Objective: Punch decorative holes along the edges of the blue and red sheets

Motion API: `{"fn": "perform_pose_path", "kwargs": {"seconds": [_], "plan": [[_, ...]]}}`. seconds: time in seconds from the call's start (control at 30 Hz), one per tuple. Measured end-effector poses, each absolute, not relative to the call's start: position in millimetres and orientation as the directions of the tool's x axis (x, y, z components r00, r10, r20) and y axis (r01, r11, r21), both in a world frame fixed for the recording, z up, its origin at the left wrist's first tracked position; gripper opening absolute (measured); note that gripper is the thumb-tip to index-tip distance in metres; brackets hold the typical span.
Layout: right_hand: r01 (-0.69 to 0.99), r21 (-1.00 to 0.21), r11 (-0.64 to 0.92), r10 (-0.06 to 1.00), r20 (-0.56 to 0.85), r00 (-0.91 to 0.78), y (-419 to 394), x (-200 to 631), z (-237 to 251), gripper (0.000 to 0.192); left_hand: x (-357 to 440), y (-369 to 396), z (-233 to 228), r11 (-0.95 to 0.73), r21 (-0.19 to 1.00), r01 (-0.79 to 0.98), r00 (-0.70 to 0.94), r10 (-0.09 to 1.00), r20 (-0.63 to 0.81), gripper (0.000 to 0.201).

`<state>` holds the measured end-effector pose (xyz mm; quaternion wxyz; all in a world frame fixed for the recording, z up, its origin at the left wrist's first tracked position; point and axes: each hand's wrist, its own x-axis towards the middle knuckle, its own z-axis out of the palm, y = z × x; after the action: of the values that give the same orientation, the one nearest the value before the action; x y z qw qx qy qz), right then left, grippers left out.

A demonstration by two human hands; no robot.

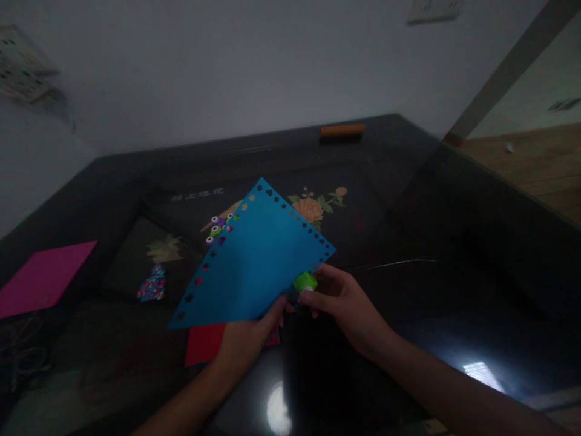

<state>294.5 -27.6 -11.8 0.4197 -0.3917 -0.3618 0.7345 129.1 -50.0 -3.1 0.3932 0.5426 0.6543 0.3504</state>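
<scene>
A sheet of blue paper (258, 266) is held up at a slant, with rows of small flower-shaped holes along several edges. My left hand (249, 333) is closed on its lower edge, thumb on top. My right hand (338, 297) is closed around a small green-topped craft punch (305, 281) at the paper's lower right edge. The fingers hide most of the punch, so I cannot tell how far the paper sits in it. Beneath the blue sheet lies red paper (204, 344), partly covered.
Small purple and green pieces with eyes (216, 230) lie behind the blue sheet. At left are a pink sheet (45, 278), colourful confetti bits (153, 283) and what looks like scissors (22, 357). An orange roll (342, 130) lies at the back of the dark glossy table (431, 290).
</scene>
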Motion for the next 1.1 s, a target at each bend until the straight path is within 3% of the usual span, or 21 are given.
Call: {"fn": "perform_pose_path", "kwargs": {"seconds": [0.33,1.1], "plan": [[-0.365,-0.839,-0.403,0.901,-0.294,-0.320,-27.8,292.4,-4.5,0.028,126.1,-49.9,-9.5,0.100,0.866,0.489,-0.040,0.995,-0.092,0.026],[-0.359,-0.853,-0.379,0.907,-0.265,-0.326,-25.9,293.3,-5.8,0.029,127.2,-49.9,-4.2,0.159,0.862,0.481,-0.044,0.987,-0.158,0.029]]}}
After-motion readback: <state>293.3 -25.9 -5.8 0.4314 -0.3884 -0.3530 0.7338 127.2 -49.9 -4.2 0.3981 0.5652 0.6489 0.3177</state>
